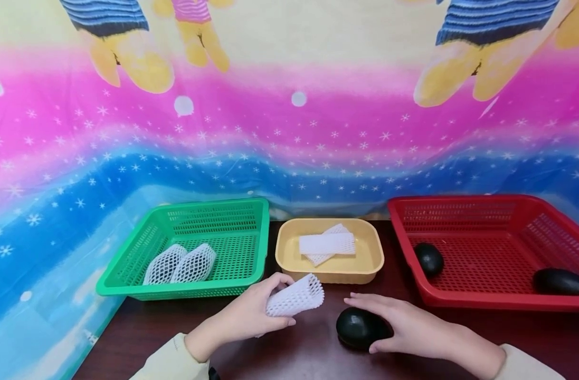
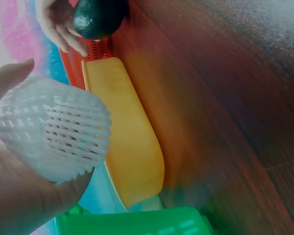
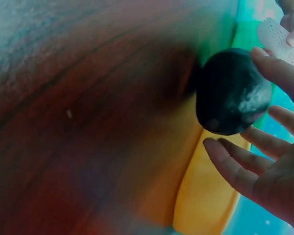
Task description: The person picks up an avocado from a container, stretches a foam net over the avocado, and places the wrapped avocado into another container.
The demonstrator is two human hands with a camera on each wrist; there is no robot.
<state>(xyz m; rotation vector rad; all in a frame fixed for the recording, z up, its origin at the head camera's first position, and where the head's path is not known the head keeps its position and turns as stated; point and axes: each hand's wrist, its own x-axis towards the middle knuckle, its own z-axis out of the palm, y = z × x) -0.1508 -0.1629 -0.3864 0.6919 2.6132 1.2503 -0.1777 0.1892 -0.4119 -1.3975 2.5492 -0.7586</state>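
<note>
My left hand [image 1: 251, 312] holds a white foam net sleeve [image 1: 296, 296], its mesh opening turned to the right; the left wrist view shows the net [image 2: 56, 128] between thumb and fingers. A dark, glossy, rounded fruit or vegetable [image 1: 361, 328] lies on the table to the right of the net. Around its right side my right hand [image 1: 408, 327] is spread, fingers loosely bent; in the right wrist view the thumb lies at the edge of the dark object [image 3: 232, 93], and the other fingertips are beside it. Whether they press on it is unclear.
A green basket [image 1: 265, 248] at the left holds two netted items [image 1: 194, 264]. Behind the hands, a yellow tray [image 1: 332, 275] contains flat white nets [image 1: 327, 244]. The red basket [image 1: 503, 302] at the right has two dark items [image 1: 429, 259]. A patterned cloth [image 1: 289, 132] hangs behind.
</note>
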